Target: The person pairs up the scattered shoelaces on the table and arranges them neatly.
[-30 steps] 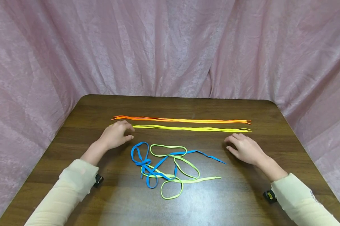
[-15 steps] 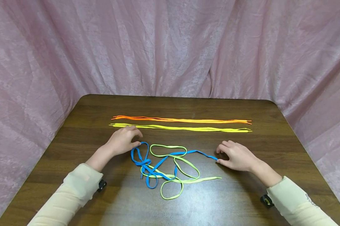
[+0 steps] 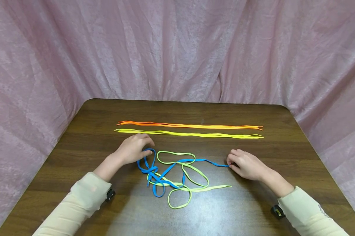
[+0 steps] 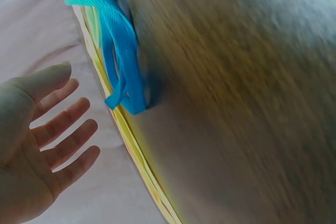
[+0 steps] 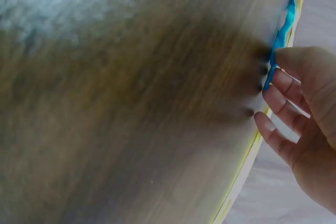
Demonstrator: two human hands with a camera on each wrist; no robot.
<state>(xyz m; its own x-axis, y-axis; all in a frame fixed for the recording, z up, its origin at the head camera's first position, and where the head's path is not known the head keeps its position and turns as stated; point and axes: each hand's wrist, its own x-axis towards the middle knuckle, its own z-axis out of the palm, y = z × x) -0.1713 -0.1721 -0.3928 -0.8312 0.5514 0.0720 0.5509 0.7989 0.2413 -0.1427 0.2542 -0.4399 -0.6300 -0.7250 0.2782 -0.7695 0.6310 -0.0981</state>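
Observation:
In the head view a blue shoelace point(image 3: 199, 160) lies in loops on the table, tangled with a pale green shoelace point(image 3: 215, 187). My right hand point(image 3: 246, 165) pinches the blue lace's right end between thumb and fingers; its tip sticks out past the thumb in the right wrist view, where the blue lace point(image 5: 283, 27) runs upward. Over the upper left blue loop hovers my left hand point(image 3: 133, 149), thumb overlapping the loop. The left wrist view shows that hand point(image 4: 42, 135) with fingers spread and nothing between them, beside the blue loops point(image 4: 123, 51).
Farther back, yellow shoelaces point(image 3: 189, 134) are laid straight across the wooden table point(image 3: 213, 213). Behind them, parallel, run orange shoelaces point(image 3: 201, 126). A pink curtain point(image 3: 177, 49) hangs past the table's far edge.
My right hand has moved left and toward me and taken hold of the blue lace's end. My left hand has come right and nearer from the yellow laces to the blue loop.

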